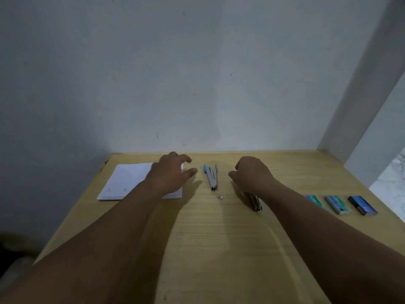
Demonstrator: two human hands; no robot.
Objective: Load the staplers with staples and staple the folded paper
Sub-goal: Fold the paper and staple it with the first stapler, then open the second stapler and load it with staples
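A sheet of white folded paper (129, 181) lies at the table's back left. My left hand (169, 174) hovers over its right part, fingers loosely spread toward a grey stapler with blue ends (211, 177) that lies just to the right, untouched. My right hand (252, 174) is curled over the far end of a dark stapler (255, 201). Only the stapler's near tip shows below my wrist, and the grip itself is hidden. Three staple boxes lie at the right: two green (315, 201) (337, 205) and one dark blue (362, 205).
A small silver bit (220, 197) lies on the wooden table (219, 238) between the two staplers. A wall stands right behind the table. The table's right edge runs past the staple boxes, and a white pillar rises at the back right.
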